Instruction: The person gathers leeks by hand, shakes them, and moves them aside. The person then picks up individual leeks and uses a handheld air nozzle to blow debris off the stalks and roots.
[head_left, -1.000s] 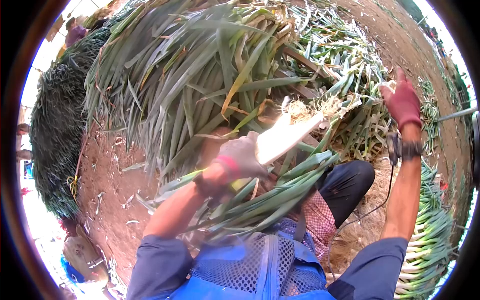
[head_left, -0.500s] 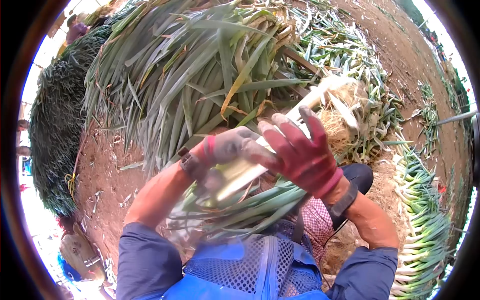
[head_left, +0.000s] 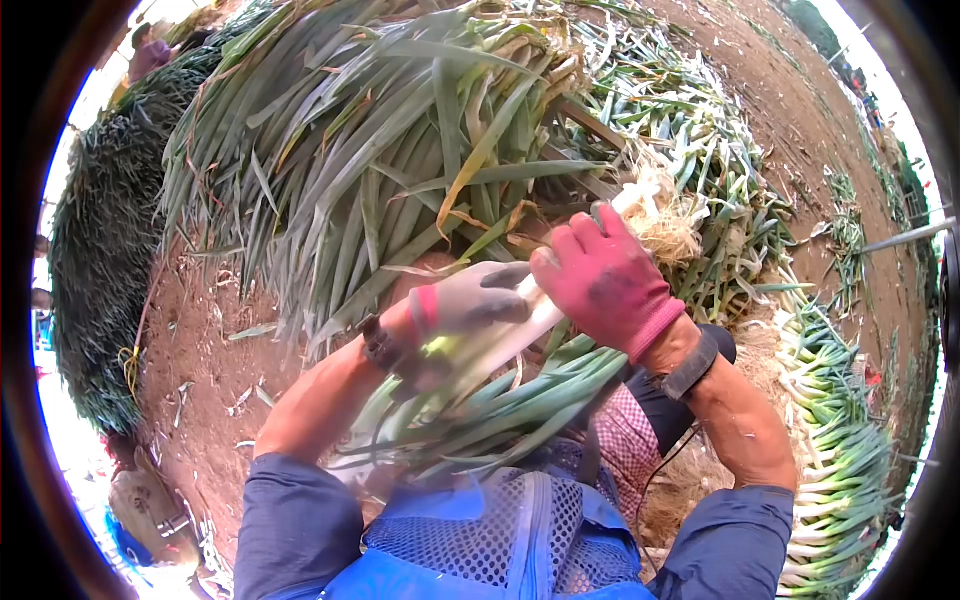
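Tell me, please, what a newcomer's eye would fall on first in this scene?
Probably the two gloved hands at the centre: the red-gloved right hand and the grey-gloved left hand both grip one leek, its white shaft between them and its pale roots pointing up and away. Behind them rises a big heap of green leek leaves, and trimmed leeks lie in a row on the right.

- Outdoors, bright daylight, reddish-brown dirt ground (head_left: 205, 340) all around me.
- Big heap of green leek tops (head_left: 350, 150) ahead of me.
- Dark green pile (head_left: 95, 270) at my left.
- Trimmed leeks in a row (head_left: 840, 450) at my right.
- Field soil (head_left: 800, 90) beyond, leek scraps strewn over it.
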